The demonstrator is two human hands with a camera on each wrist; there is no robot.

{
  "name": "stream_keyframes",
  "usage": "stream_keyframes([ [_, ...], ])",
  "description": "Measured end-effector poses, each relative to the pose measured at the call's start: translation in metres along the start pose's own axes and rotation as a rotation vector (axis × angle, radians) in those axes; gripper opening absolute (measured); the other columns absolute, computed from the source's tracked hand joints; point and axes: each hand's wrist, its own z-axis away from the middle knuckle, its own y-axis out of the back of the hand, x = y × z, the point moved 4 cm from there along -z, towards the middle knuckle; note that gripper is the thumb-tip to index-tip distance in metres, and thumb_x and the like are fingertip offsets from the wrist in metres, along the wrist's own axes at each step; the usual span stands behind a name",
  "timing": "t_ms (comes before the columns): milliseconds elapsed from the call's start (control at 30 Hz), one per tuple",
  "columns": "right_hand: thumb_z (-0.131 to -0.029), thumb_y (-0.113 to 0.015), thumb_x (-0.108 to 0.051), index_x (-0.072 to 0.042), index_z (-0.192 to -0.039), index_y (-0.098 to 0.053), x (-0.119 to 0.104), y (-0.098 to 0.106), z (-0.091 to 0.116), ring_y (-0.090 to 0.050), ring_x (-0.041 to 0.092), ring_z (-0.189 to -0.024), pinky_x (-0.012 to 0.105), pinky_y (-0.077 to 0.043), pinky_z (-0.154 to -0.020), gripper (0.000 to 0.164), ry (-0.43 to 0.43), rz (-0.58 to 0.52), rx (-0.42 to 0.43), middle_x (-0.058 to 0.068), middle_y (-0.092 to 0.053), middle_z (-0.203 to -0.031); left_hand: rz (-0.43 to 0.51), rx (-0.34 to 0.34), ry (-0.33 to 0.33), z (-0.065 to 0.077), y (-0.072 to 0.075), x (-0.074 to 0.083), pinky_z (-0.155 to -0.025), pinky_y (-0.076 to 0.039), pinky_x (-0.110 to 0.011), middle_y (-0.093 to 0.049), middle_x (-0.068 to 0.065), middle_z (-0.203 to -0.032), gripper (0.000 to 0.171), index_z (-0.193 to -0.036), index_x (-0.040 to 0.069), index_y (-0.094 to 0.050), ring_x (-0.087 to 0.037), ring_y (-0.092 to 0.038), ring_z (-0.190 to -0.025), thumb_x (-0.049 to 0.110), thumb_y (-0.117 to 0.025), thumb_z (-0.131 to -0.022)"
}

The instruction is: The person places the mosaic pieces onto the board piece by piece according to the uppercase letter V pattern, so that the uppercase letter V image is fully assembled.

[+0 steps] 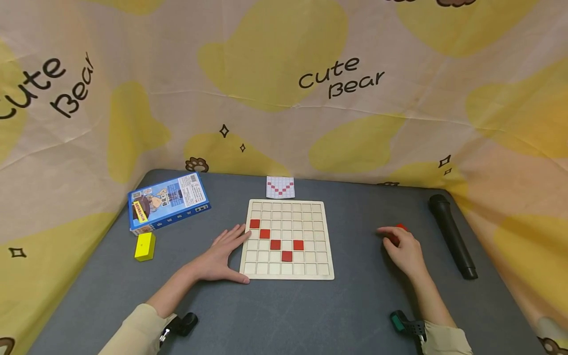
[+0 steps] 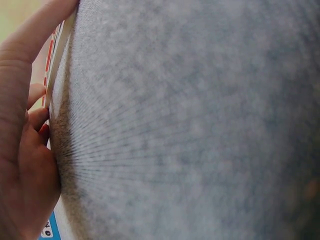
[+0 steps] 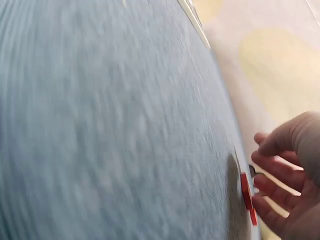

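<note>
A pale square grid board point(image 1: 288, 277) lies on the table, with several red square tiles point(image 1: 275, 244) in its cells. They step down to the right, and one sits a step back up. My left hand point(image 1: 217, 259) is spread at the board's left edge, thumb by the near corner and fingertips touching the side. Well to the right of the board, my right hand point(image 1: 406, 251) hovers low with loosely bent fingers. Loose red tiles point(image 3: 246, 190) lie on the table beside those fingers, partly hidden by the hand in the head view. No tile shows between thumb and fingertips.
Behind the board is a small card point(image 1: 280, 188) printed with a red V on a grid. A blue box point(image 1: 170, 201) and a yellow block point(image 1: 144, 246) are at the left. At the right lies a black microphone point(image 1: 452, 236). A patterned cloth point(image 1: 275, 59) hangs behind the table.
</note>
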Motion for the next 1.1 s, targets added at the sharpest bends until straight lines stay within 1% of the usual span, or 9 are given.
stream_keyframes([
  [100,-0.082,-0.05,0.004,-0.007,-0.108,-0.066,0.007,0.005,0.002,-0.047,0.038,-0.103,0.054,-0.032,-0.086,0.032,-0.039,-0.009,-0.017,0.016,-0.059,-0.113,0.004,0.01,-0.01,0.0,0.0,0.001,-0.108,-0.005,-0.048,-0.013,-0.007,-0.153,0.112,-0.147,0.012,-0.023,-0.025,-0.006,-0.14,0.065,-0.072,-0.061],
  [133,-0.082,-0.049,0.005,-0.007,-0.109,-0.065,0.009,0.006,0.003,-0.046,0.039,-0.105,0.055,-0.031,-0.087,0.034,-0.054,-0.01,-0.025,0.018,-0.057,-0.115,0.005,0.013,-0.014,0.0,0.0,0.001,-0.108,-0.006,-0.049,-0.013,-0.008,-0.153,0.112,-0.147,0.012,-0.024,-0.026,-0.006,-0.14,0.064,-0.072,-0.061],
  [200,-0.081,-0.048,0.006,-0.007,-0.11,-0.065,0.011,0.008,0.004,-0.047,0.038,-0.104,0.054,-0.033,-0.085,0.036,-0.078,-0.006,-0.035,0.019,-0.055,-0.117,0.006,0.019,-0.019,0.001,0.001,0.001,-0.107,-0.006,-0.05,-0.014,-0.009,-0.153,0.111,-0.147,0.011,-0.024,-0.027,-0.007,-0.14,0.064,-0.073,-0.061],
  [300,-0.08,-0.05,0.007,-0.007,-0.111,-0.064,0.012,0.008,0.005,-0.053,0.033,-0.094,0.048,-0.038,-0.079,0.037,-0.079,0.013,-0.04,0.018,-0.057,-0.113,0.0,0.018,-0.019,0.0,0.0,0.001,-0.107,-0.007,-0.051,-0.014,-0.009,-0.153,0.112,-0.147,0.011,-0.024,-0.028,-0.007,-0.14,0.064,-0.073,-0.061],
  [400,-0.08,-0.055,0.006,-0.007,-0.112,-0.064,0.012,0.006,0.005,-0.057,0.028,-0.085,0.041,-0.043,-0.073,0.036,-0.075,0.015,-0.059,0.015,-0.059,-0.105,-0.005,0.008,-0.006,0.0,0.0,0.0,-0.108,-0.005,-0.049,-0.013,-0.008,-0.153,0.112,-0.147,0.013,-0.023,-0.025,-0.006,-0.14,0.065,-0.072,-0.061],
  [533,-0.08,-0.061,0.001,-0.006,-0.112,-0.064,0.012,0.002,0.005,-0.06,0.023,-0.08,0.033,-0.046,-0.068,0.032,-0.08,0.005,-0.081,0.011,-0.061,-0.096,-0.007,-0.002,0.001,-0.001,0.0,-0.001,-0.109,-0.004,-0.047,-0.012,-0.006,-0.153,0.112,-0.147,0.014,-0.022,-0.024,-0.004,-0.14,0.066,-0.071,-0.062],
  [667,-0.08,-0.067,-0.005,-0.007,-0.109,-0.066,0.011,0.0,0.004,-0.06,0.018,-0.076,0.027,-0.046,-0.066,0.029,-0.084,0.009,-0.077,0.008,-0.062,-0.089,-0.002,0.004,-0.01,-0.001,0.0,0.0,-0.108,-0.005,-0.048,-0.012,-0.008,-0.153,0.111,-0.147,0.013,-0.023,-0.026,-0.005,-0.14,0.065,-0.071,-0.062],
  [867,-0.081,-0.069,-0.011,-0.009,-0.108,-0.066,0.01,-0.003,0.003,-0.059,0.017,-0.076,0.028,-0.045,-0.065,0.028,-0.097,0.02,-0.088,0.004,-0.061,-0.085,0.001,0.015,-0.016,0.0,0.0,0.0,-0.108,-0.005,-0.049,-0.014,-0.009,-0.153,0.112,-0.147,0.012,-0.024,-0.027,-0.006,-0.14,0.065,-0.072,-0.062],
  [1100,-0.081,-0.07,-0.016,-0.011,-0.109,-0.066,-0.001,-0.01,-0.001,-0.058,0.015,-0.073,0.028,-0.044,-0.063,0.029,-0.086,0.003,-0.114,0.001,-0.061,-0.081,-0.008,-0.005,0.003,-0.001,-0.001,-0.002,-0.109,-0.004,-0.048,-0.011,-0.006,-0.153,0.112,-0.147,0.013,-0.022,-0.023,-0.004,-0.14,0.068,-0.07,-0.062],
])
